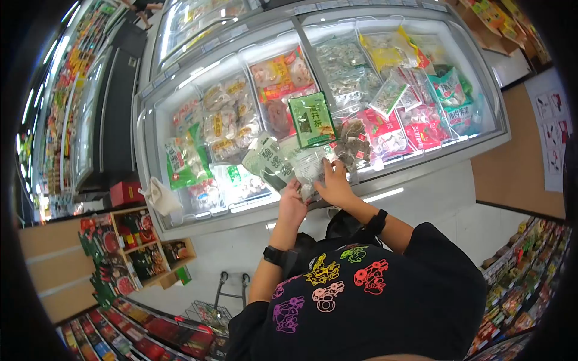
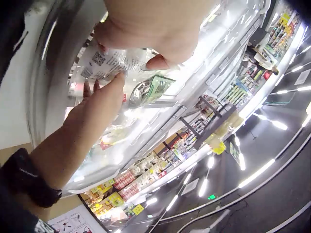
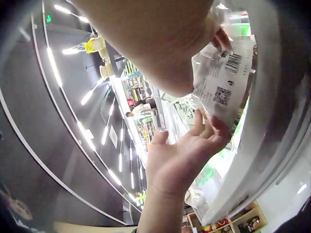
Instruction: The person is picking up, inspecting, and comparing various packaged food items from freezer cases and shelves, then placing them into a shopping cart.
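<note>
- Hands, both on one item: left hand (image 1: 293, 203) grips the lower edge, fingers bent against the film, thumb standing apart from them in the right wrist view; right hand (image 1: 337, 185) holds the opposite side with bent fingers. Grips probably set at the margins to spread the film and leave the middle uncovered.
- Chest freezer (image 1: 370, 175): wire dividers separate the packs by column, presumably to keep kinds apart; contents lie face up, likely so fronts read from above.
- Clear bag (image 1: 310, 163): held over the near side of the freezer, above the stock, printed panel up. Likely angled for viewing, with two-sided support because the film is limp.
- Pale lettered pack (image 1: 268, 159): beside and partly behind the clear bag; cannot tell whether the two are joined.
- Green packet (image 1: 312, 119): just beyond the clear bag, flat on other packs, front up.
- Barcode (image 3: 233, 63) and square code (image 3: 222, 96): uncovered by fingers, consistent with the edge grip. Small print not legible.
</note>
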The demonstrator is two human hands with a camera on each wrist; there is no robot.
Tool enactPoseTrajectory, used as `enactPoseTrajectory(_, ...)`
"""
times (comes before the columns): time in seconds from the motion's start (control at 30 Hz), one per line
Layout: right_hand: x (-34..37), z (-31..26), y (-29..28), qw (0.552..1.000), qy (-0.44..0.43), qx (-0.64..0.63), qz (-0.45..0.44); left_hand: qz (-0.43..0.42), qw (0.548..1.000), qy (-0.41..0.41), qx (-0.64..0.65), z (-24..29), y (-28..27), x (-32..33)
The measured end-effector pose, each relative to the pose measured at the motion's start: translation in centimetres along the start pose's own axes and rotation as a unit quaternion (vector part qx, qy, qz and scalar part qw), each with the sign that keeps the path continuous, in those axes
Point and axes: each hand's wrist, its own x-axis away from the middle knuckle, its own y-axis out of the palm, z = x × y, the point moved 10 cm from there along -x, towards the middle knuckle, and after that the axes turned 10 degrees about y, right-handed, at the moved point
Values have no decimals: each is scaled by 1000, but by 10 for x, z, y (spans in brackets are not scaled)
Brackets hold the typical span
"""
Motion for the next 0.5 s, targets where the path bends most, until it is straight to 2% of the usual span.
enactPoseTrajectory(0.07, -1, -1, 2, 1000, -7, -18, -4, -5, 1000, -5, 1, 4, 9, 9)
enactPoseTrajectory(0.1, -3, -1, 4, 1000, -7, -26, -9, 28, 1000, -15, -3, 1, 4, 11)
enactPoseTrajectory(0.2, -2, 3, 10, 998, -9, -57, -7, 40, 999, -15, 32, -12, -8, 13)
enactPoseTrajectory(0.3, 7, 0, 13, 991, -45, -123, 26, 29, 999, -22, 34, -15, -11, 30)
enactPoseTrajectory(0.37, 15, -6, 12, 977, -93, -182, 65, -12, 1000, 23, 8, -6, -14, 36)
enactPoseTrajectory(0.4, 15, -4, 26, 949, -44, -308, -61, -30, 999, 46, -4, -4, -17, 42)
enactPoseTrajectory(0.43, 21, -8, 36, 888, 11, -419, -187, -4, 997, 76, -1, 1, -25, 50)
enactPoseTrajectory(0.47, 32, -15, 50, 797, 68, -515, -308, -24, 995, 92, 13, 5, -26, 59)
enactPoseTrajectory(0.5, 35, -11, 71, 755, 73, -540, -364, -43, 993, 110, 26, 12, -28, 69)
